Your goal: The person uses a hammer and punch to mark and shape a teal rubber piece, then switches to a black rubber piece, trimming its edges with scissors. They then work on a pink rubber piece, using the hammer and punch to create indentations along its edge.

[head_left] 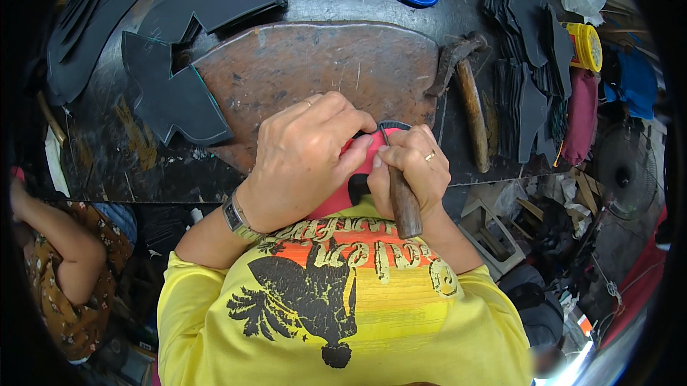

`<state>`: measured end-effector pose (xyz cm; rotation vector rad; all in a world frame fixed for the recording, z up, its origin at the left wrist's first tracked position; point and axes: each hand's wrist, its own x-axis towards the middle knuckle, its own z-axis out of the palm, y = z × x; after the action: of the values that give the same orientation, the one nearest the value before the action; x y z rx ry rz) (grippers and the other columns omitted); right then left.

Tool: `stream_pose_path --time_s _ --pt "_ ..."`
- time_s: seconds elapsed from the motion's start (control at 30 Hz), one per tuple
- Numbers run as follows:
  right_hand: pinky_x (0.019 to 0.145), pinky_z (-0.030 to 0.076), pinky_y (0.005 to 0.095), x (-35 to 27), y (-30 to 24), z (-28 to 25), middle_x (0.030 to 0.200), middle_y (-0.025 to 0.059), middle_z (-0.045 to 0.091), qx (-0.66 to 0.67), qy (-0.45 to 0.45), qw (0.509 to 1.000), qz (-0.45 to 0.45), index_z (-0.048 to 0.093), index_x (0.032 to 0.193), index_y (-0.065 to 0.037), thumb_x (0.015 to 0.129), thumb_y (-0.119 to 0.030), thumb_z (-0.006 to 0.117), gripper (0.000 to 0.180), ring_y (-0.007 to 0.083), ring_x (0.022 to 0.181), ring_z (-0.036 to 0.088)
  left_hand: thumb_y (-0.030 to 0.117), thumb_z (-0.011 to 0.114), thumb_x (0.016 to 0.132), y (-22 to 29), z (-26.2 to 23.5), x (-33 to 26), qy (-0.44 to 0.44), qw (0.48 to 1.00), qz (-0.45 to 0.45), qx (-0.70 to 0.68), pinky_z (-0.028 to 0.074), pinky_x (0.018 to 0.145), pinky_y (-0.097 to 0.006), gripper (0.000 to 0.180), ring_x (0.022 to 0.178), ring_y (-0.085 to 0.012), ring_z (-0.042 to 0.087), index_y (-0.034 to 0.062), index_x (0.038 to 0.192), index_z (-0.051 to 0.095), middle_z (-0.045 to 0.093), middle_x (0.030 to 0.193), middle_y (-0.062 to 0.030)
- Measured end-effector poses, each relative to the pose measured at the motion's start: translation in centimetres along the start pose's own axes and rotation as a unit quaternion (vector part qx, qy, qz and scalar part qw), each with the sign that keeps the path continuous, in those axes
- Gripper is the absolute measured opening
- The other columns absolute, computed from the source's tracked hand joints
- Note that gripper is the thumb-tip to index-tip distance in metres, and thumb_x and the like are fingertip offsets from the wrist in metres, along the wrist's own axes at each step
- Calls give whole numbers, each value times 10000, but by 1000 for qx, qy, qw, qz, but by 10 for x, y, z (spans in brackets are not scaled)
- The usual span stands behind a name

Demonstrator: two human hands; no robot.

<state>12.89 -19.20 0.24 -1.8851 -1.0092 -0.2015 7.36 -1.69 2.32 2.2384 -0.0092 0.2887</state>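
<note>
Dark, scuffed bench (168, 184) viewed from above. A worn brown board (315, 64) lies upon it, between black cut panels (172, 92) at left and upright-looking stacks of narrower black pieces (526, 78) at right. A hammer (471, 117) with a wooden handle lies just beside the board's right edge. The left hand (304, 135) is nearly closed — thumb and forefinger pinching the pink-and-black piece (373, 151), which sits at the board's near side, before the yellow shirt (401, 307). The right hand (416, 167) is curled round a slim wooden-handled tool (406, 203) — its thin end at the piece's dark edge, exact contact unclear.
</note>
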Motion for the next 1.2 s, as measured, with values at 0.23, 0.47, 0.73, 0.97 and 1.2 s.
stream_pose_path --time_s 0.23,0.47,0.73,0.97,1.2 --pt "567 403 357 -1 2 0 672 86 529 10 4 1000 -5 582 760 -19 601 59 675 200 252 577 532 57 816 729 -2 5 -3 30 999 25 3 536 653 -343 163 746 -233 672 89 881 768 669 811 -49" --pt "596 455 353 -6 8 -6 713 116 591 80 10 997 6 600 813 1 671 72 658 169 232 605 568 66 815 730 -2 5 -5 28 999 39 12 528 651 -340 162 733 -219 660 98 883 775 659 799 -40" --pt "630 482 346 -9 6 -6 755 141 625 106 19 993 38 614 870 15 740 77 667 154 221 654 609 115 801 758 -3 6 -7 26 998 43 27 533 669 -329 121 754 -190 649 121 870 756 627 823 -2" --pt "612 476 348 -7 8 -5 739 144 617 86 12 996 13 613 852 10 717 82 680 167 239 634 608 117 810 746 -3 7 -7 32 998 47 37 532 663 -321 132 744 -178 643 123 867 757 619 810 7" --pt "594 450 351 -6 6 -5 732 109 593 70 10 997 17 603 839 -19 628 100 666 250 244 618 584 112 810 743 -3 8 -7 31 998 45 41 534 663 -317 132 742 -177 642 122 864 758 617 803 7"
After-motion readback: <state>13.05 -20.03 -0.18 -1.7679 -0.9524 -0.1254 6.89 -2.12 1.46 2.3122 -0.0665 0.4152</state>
